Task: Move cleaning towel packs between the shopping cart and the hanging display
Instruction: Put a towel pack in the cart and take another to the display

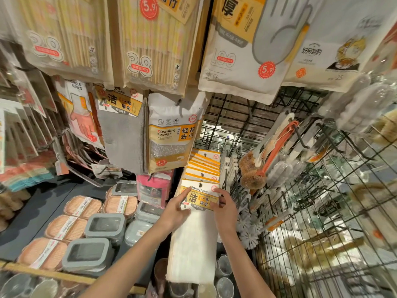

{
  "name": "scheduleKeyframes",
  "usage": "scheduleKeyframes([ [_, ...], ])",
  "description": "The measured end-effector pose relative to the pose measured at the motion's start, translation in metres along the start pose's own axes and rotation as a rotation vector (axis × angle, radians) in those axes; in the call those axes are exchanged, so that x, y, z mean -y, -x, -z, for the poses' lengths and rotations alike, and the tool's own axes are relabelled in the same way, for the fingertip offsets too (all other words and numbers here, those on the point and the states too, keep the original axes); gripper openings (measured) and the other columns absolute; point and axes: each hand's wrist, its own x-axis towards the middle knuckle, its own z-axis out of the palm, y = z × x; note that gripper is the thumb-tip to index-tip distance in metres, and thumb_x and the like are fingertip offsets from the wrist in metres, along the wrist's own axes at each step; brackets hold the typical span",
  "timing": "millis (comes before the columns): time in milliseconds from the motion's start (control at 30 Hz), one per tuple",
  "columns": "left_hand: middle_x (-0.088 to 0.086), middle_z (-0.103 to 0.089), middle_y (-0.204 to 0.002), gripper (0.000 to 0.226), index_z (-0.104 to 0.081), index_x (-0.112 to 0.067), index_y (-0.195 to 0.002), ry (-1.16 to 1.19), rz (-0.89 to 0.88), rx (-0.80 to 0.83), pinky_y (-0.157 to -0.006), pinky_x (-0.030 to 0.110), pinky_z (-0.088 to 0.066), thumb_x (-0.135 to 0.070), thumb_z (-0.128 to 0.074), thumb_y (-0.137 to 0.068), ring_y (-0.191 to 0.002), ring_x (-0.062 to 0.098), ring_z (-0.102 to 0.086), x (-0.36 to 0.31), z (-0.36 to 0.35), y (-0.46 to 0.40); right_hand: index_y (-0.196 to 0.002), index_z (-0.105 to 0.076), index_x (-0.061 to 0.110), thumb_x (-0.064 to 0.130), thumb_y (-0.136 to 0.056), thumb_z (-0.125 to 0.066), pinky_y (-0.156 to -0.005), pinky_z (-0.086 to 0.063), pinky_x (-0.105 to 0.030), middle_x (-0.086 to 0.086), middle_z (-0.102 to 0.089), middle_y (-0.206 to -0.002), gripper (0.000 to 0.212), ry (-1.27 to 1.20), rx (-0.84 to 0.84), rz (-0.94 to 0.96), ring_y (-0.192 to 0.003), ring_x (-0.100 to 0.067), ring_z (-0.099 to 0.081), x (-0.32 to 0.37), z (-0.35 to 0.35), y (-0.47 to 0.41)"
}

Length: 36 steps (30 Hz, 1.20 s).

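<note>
A dark shelf (43,211) at 8 o'clock carries peach soap boxes (82,206) and grey lidded containers (105,227), packed touching in rows.

You're standing in a household-goods shop: packaged chopsticks (150,39) and gloves (242,50) hang on hooks with round red price stickers (266,70), a cleaning sponge pack (171,134) dangles below, soap boxes (82,206) line a shelf, and brushes (255,166) hang from a wire grid (322,190).
</note>
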Motion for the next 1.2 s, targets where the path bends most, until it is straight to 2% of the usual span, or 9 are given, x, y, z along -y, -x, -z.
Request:
scheduleKeyframes([
  [133, 0.025, -0.043, -0.141, 0.071, -0.024, -0.012, -0.147, -0.028, 0.005, 0.055, -0.046, 0.009, -0.033, 0.018, -0.047, -0.086, -0.047, -0.002, -0.051, 0.005, -0.003, -0.01, -0.101, -0.057, 0.04, -0.004, -0.085, -0.057, -0.075, -0.054, -0.033, 0.005, -0.066, -0.11, 0.046, 0.06, -0.034, 0.007, -0.099, -0.016, -0.063, -0.005, -0.002, -0.002],
  [267, 0.024, -0.043, -0.141, 0.074, -0.02, -0.007, -0.147, -0.059, -0.005, 0.048, -0.046, 0.007, -0.032, 0.021, -0.046, -0.084, -0.098, 0.05, -0.054, 0.018, -0.007, -0.024, -0.105, -0.057, 0.038, -0.005, -0.085, -0.055, -0.074, -0.051, -0.029, 0.001, -0.061, -0.115, 0.047, 0.091, -0.054, 0.004, -0.104, -0.019, -0.06, -0.01, -0.005, -0.008],
  [367, 0.01, -0.035, -0.148, 0.078, -0.018, -0.01, -0.147, -0.01, 0.01, 0.078, -0.056, 0.01, -0.04, 0.022, -0.048, -0.083, -0.092, 0.0, -0.059, 0.024, -0.007, -0.037, -0.117, -0.059, 0.026, -0.005, -0.086, -0.054, -0.083, -0.047, -0.029, -0.005, -0.049, -0.12, 0.043, 0.101, -0.032, -0.001, -0.102, -0.017, -0.055, -0.009, -0.008, -0.018],
  [433, 0.007, -0.032, -0.149, 0.084, -0.016, -0.019, -0.146, 0.017, 0.019, 0.101, -0.065, 0.015, -0.044, 0.022, -0.051, -0.081, -0.093, -0.012, -0.055, 0.031, -0.007, -0.046, -0.124, -0.057, 0.019, -0.005, -0.088, -0.053, -0.08, -0.041, -0.019, -0.008, -0.044, -0.122, 0.044, 0.121, 0.008, -0.005, -0.09, -0.004, -0.049, -0.007, -0.008, -0.023],
  [567, 0.014, -0.026, -0.151, 0.091, -0.008, -0.021, -0.141, 0.019, -0.026, 0.067, -0.069, 0.01, -0.045, 0.024, -0.054, -0.077, -0.13, 0.018, -0.038, 0.039, -0.01, -0.061, -0.135, -0.045, 0.019, -0.001, -0.091, -0.049, -0.068, -0.036, -0.005, -0.005, -0.033, -0.124, 0.049, 0.18, 0.117, -0.032, -0.085, -0.003, -0.045, -0.007, -0.009, -0.032],
  [733, 0.008, -0.012, -0.152, 0.087, -0.01, -0.011, -0.148, -0.036, -0.022, 0.115, -0.078, 0.002, -0.04, 0.024, -0.051, -0.079, -0.135, 0.011, -0.023, 0.041, -0.01, -0.076, -0.142, -0.037, 0.019, -0.005, -0.088, -0.05, -0.087, -0.037, -0.016, -0.008, -0.029, -0.141, 0.06, 0.181, 0.178, -0.073, -0.107, -0.008, -0.039, 0.002, -0.01, -0.04],
  [933, 0.011, 0.015, -0.157, 0.091, -0.014, -0.037, -0.148, -0.069, 0.095, 0.138, -0.068, -0.005, -0.036, 0.012, -0.055, -0.083, -0.145, 0.024, -0.004, 0.031, -0.008, -0.086, -0.147, -0.027, 0.019, -0.012, -0.084, -0.052, -0.09, -0.03, -0.011, -0.006, -0.022, -0.149, 0.075, 0.201, 0.296, -0.095, -0.135, -0.018, -0.03, 0.009, -0.006, -0.05],
  [1067, 0.009, 0.019, -0.156, 0.09, -0.012, -0.04, -0.147, -0.053, 0.176, 0.151, -0.108, 0.027, -0.02, 0.007, -0.057, -0.085, -0.144, 0.021, 0.012, 0.018, -0.007, -0.075, -0.147, -0.028, 0.015, -0.012, -0.082, -0.057, -0.091, -0.03, -0.014, -0.006, -0.024, -0.151, 0.076, 0.228, 0.328, -0.094, -0.137, -0.019, -0.029, 0.009, -0.004, -0.053],
  [1200, 0.007, 0.006, -0.159, 0.085, -0.018, -0.032, -0.149, -0.057, 0.187, 0.118, -0.108, 0.029, -0.018, 0.004, -0.059, -0.084, -0.146, 0.018, 0.003, 0.002, -0.002, -0.056, -0.145, -0.03, 0.016, -0.002, -0.083, -0.063, -0.104, -0.03, -0.024, -0.007, -0.029, -0.15, 0.074, 0.292, 0.336, -0.06, -0.138, -0.02, -0.03, 0.016, 0.001, -0.045],
])
